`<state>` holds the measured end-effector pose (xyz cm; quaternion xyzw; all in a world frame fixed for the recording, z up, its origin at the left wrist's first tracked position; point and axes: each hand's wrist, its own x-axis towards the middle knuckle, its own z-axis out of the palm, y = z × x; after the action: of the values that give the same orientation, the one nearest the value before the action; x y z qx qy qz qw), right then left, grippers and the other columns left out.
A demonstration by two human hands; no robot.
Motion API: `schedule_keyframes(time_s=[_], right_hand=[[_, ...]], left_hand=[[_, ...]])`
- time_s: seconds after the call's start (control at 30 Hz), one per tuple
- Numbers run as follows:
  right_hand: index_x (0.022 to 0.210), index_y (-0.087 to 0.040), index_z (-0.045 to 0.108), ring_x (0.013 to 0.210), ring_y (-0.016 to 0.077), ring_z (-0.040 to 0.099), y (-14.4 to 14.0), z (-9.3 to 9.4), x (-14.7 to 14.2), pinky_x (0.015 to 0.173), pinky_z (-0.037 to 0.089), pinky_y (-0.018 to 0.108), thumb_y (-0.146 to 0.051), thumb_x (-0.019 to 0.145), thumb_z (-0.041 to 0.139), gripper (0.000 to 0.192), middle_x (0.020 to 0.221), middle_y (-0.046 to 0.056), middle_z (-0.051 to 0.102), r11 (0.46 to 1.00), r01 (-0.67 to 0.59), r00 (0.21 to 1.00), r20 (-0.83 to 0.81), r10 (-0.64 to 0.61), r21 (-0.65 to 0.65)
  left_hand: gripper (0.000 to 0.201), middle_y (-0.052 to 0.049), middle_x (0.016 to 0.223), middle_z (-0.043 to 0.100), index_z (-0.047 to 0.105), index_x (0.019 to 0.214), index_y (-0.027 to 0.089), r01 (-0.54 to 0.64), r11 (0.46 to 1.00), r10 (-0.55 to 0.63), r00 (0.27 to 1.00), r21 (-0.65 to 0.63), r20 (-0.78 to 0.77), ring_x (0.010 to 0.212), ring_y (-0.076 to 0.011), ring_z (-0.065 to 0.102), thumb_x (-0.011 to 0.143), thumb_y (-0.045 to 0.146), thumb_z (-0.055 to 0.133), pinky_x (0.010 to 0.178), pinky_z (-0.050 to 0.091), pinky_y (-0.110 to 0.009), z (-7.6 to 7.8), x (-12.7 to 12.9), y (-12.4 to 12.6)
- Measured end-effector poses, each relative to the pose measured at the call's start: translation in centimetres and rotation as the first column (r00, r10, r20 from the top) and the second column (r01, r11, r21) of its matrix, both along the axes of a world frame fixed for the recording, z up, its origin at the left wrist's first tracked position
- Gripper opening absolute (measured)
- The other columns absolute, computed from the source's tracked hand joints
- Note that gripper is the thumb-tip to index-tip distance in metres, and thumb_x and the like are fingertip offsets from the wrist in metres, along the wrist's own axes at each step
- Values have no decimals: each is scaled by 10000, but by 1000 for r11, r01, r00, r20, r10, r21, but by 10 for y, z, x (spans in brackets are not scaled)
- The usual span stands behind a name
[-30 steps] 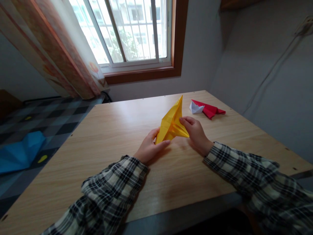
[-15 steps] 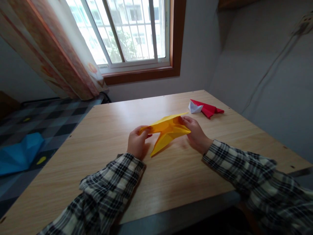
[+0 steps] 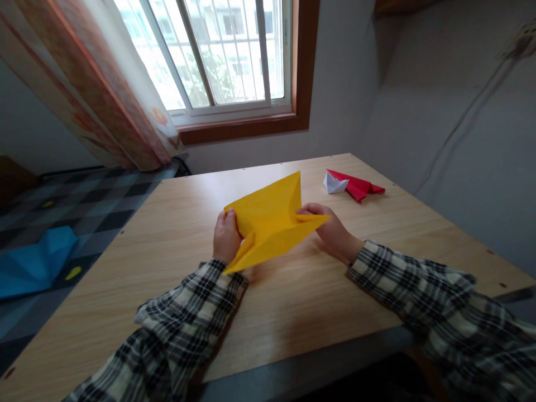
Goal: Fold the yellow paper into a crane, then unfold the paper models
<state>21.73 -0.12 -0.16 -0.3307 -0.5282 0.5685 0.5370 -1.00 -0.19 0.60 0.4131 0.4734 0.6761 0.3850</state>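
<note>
A sheet of yellow folded paper (image 3: 268, 215) is held above the table between my two hands, its middle spread flat and its corners pointing outward. My left hand (image 3: 226, 237) grips its left side, thumb on top, other fingers mostly hidden beneath. At the right side, my right hand (image 3: 329, 229) pinches the paper near a folded flap; some fingertips are hidden behind the paper. The paper's near left corner hangs down close to my left sleeve.
On the wooden table (image 3: 167, 234), a white paper boat (image 3: 335, 183) stands beside a red paper plane (image 3: 360, 187) at the back right. A blue folded paper (image 3: 36, 262) lies on a checked cloth (image 3: 25, 223) to the left. A window and wall are behind.
The yellow paper has opened from a narrow, bunched fold into a wide, flatter shape. Its far edge has risen, and my left hand has shifted slightly left.
</note>
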Motion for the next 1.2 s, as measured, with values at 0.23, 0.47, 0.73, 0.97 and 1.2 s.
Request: schedule_keyframes(time_s=[0.23, 0.47, 0.73, 0.97, 1.2], right_hand=[[876, -258, 551, 680, 124, 552, -6, -5, -2, 597, 436, 250, -342, 770, 807, 289, 758, -54, 580, 982, 13, 994, 102, -33, 190], [915, -209, 585, 755, 154, 584, -4, -2, 1, 634, 483, 288, -586, 886, 634, 381, 872, 25, 622, 990, -138, 957, 262, 123, 36], [980, -255, 492, 734, 151, 635, -6, -2, -1, 615, 533, 283, -334, 682, 854, 476, 886, -11, 633, 994, -78, 978, 189, 92, -78], [1000, -240, 555, 813, 217, 725, -1, -2, -1, 773, 602, 398, -232, 693, 784, 383, 951, 36, 740, 981, -43, 997, -77, 28, -192], [950, -231, 661, 808, 241, 738, 6, -3, 5, 805, 599, 419, -355, 725, 806, 295, 930, 51, 764, 970, 25, 992, -115, -54, -242]], left_hand=[[256, -52, 914, 649, 549, 896, 214, 46, 999, -46, 999, 16, 12, 939, -249, 649, 863, 454, 631, 811, 567, -373, 5, -1, -3], [471, -31, 1019, 670, 496, 1023, 219, 170, 985, -173, 979, 39, 104, 884, -199, 674, 677, 288, 808, 835, 582, -383, 12, 13, -16], [468, -15, 1056, 639, 480, 1028, 241, 195, 975, -196, 981, 105, 1, 1008, -200, 639, 667, 194, 774, 911, 541, -328, 9, 9, -16], [457, -3, 1044, 634, 482, 1011, 246, 178, 975, -179, 984, 131, -1, 1010, -193, 627, 650, 151, 746, 894, 532, -301, 6, 1, -8], [478, -1, 990, 663, 493, 1042, 237, 194, 978, -201, 976, 76, 85, 894, -187, 666, 605, 87, 617, 758, 548, -280, 9, 0, -2]])
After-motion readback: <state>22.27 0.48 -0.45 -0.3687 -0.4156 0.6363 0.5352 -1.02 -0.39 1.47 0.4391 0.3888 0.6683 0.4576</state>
